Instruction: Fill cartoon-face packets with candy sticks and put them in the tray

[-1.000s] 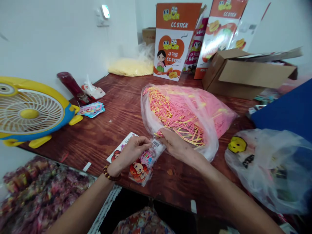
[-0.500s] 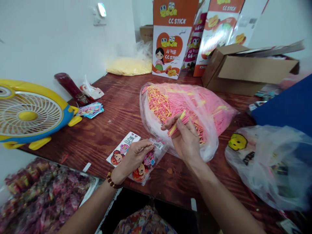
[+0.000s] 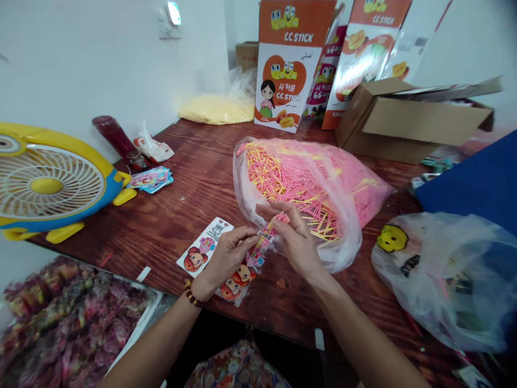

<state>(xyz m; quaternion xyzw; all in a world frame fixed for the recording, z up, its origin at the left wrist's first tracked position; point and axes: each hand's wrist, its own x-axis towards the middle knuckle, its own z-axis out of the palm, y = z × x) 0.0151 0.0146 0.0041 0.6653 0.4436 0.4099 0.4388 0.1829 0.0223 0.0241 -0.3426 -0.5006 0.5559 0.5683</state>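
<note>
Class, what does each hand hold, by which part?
Left hand: printed packet, near its barcoded end. Right hand: pink and yellow sticks, near their upper ends.

Pinches the upper end of a clear printed packet (image 3: 236,284) with the fingers of the left hand (image 3: 226,252). Holds a bundle of pink and yellow sticks (image 3: 281,217) in the right hand (image 3: 299,242), at that packet's barcoded end. Has a flat white printed piece (image 3: 198,254) lying just beside the left hand on a red-brown tabletop (image 3: 194,172). Has, beyond the right hand, a large open clear bag (image 3: 350,242) of similar sticks. Shows, farther off, a yellow-and-blue fan (image 3: 46,186) and a stack of small cards (image 3: 151,179) at left, a CC STICK box (image 3: 278,89) and an open cardboard box (image 3: 424,125) behind, a plastic bag (image 3: 436,275) at right.
</note>
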